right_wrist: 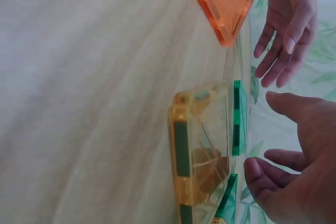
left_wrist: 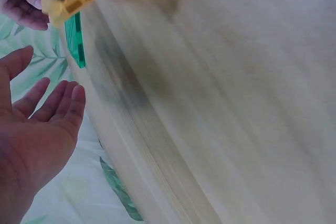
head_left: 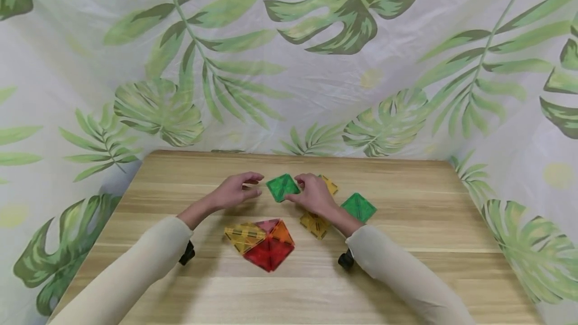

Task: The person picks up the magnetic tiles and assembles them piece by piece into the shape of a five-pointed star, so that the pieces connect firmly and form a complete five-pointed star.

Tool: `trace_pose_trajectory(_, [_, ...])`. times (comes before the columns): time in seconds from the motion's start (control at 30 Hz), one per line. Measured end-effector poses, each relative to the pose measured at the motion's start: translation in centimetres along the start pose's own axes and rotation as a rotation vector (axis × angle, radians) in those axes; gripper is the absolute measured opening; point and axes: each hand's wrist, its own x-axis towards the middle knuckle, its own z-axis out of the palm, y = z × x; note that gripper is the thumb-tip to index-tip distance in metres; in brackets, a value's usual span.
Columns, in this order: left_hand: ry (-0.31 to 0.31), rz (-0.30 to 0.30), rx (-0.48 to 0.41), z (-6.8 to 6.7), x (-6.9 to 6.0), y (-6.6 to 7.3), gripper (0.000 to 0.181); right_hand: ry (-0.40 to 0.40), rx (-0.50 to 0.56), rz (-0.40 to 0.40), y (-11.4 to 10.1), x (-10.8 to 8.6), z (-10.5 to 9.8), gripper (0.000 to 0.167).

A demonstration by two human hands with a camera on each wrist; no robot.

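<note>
A green diamond-shaped magnetic tile piece [head_left: 281, 187] lies on the table between the two hands. My left hand [head_left: 238, 189] is left of it, fingers loosely spread and holding nothing; the left wrist view also shows this hand [left_wrist: 44, 129] apart from the green edge [left_wrist: 76, 40]. At the piece's right corner is my right hand [head_left: 316, 194], thumb and fingers apart; whether they touch it cannot be told. In the right wrist view this hand [right_wrist: 299, 156] has nothing between its fingertips. Nearer the person stands a joined shape of red [head_left: 270, 255], orange [head_left: 282, 232], pink and yellow tiles [head_left: 244, 237].
A second green piece [head_left: 358, 206] lies right of the right forearm. Yellow tiles [head_left: 316, 225] sit below the right hand, and another yellow tile [head_left: 330, 184] is partly behind it. A leaf-patterned cloth [head_left: 235, 64] hangs behind the wooden table [head_left: 406, 285].
</note>
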Motion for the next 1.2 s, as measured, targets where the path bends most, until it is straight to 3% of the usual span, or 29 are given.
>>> trace_pose_trajectory(0.17, [-0.058,-0.075,0.032,0.0,1.5,0.0,0.055,-0.013,-0.057,0.065,0.0,0.9,0.6,0.066])
trace_pose_trajectory(0.33, [-0.1,-0.104,0.018,0.3,2.4,-0.2,0.056,-0.006,-0.076,0.083,-0.2,1.1,1.2,0.067])
trace_pose_trajectory(0.63, [-0.119,-0.077,-0.009,0.7,3.0,-0.2,0.052,0.032,-0.085,0.066,-0.3,1.4,1.8,0.065])
trace_pose_trajectory(0.87, [-0.139,-0.093,-0.094,0.7,2.8,-0.1,0.051,0.024,-0.051,0.058,-0.1,1.6,2.1,0.065])
trace_pose_trajectory(1.2, [-0.112,-0.111,-0.208,0.7,3.1,-0.4,0.044,0.006,-0.037,0.037,-0.5,1.5,1.9,0.062])
